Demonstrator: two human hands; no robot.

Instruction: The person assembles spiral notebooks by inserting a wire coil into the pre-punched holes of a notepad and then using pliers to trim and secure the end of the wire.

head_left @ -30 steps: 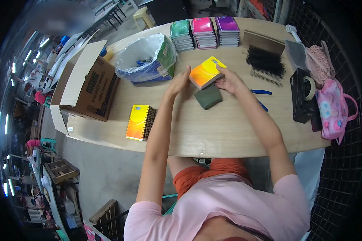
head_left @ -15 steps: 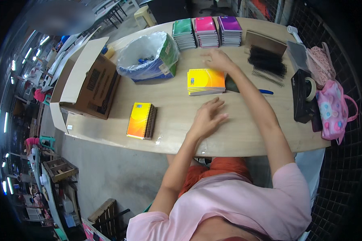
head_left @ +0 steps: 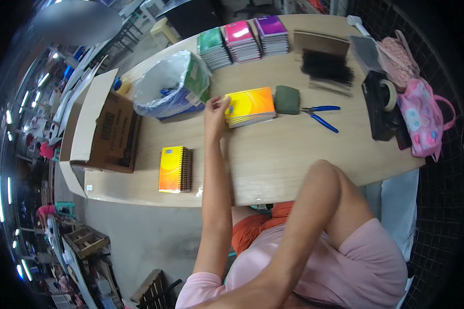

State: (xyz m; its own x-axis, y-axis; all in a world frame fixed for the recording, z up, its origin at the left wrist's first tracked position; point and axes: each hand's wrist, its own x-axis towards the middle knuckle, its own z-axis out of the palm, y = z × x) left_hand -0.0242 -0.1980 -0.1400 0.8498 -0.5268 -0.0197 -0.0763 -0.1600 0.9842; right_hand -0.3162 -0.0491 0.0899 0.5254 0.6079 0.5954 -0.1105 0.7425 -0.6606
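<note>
My left hand [head_left: 216, 110] is at the left edge of a small stack of yellow-orange notebooks [head_left: 251, 104] lying on the table. Its thumb and fingers look slightly apart, with the thumb against or just beside the stack. My right arm is folded back across my body, and its hand lies outside the picture. Just right of the stack sits a dark green pad-like object [head_left: 287, 100], and beside that blue-handled pliers [head_left: 322, 117] lie with their handles spread. Nearer the front left edge rests another yellow-orange stack, spiral-bound notebooks [head_left: 171, 170].
Green [head_left: 211, 46], pink [head_left: 241, 41] and purple [head_left: 271, 35] notebook stacks line the far edge. Left are a plastic-lined bin [head_left: 162, 95] and an open cardboard box [head_left: 111, 131]. Right are black binding coils [head_left: 327, 69], a tape dispenser [head_left: 379, 110] and a pink pouch [head_left: 423, 118].
My right arm has drawn back from beyond the notebooks toward my body, uncovering the pliers and green object. My left hand has moved forward and left to the stack's edge. The view has shifted.
</note>
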